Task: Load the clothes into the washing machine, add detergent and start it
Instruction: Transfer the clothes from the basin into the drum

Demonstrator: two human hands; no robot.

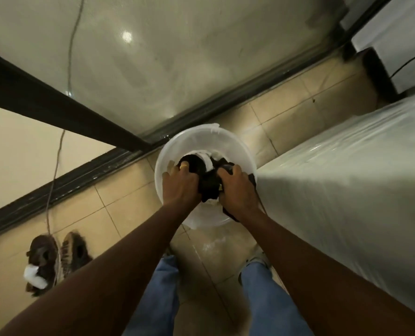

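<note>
Clothes (207,183) are what both hands are gathering, a dark bundle with some white cloth beneath, lying inside one white bucket (233,144) that stands on the tiled floor (128,209) beside a big plastic-wrapped white appliance (347,180), perhaps the washing machine, though no lid or door shows; I judge this the first step, lifting laundry out to load it; the next move calls for a firm two-handed lift clear of the rim and a turn toward the machine's opening, which is out of view, so trailing ends may snag or drop. One pair of brown shoes (56,260) sits well apart on the left, a thin cable hanging down to them. Two hands: the left hand (181,184) has its fingers curled into the dark cloth; the right hand (235,187) is closed over the bundle's other side, fingers pressed into the fabric.
</note>
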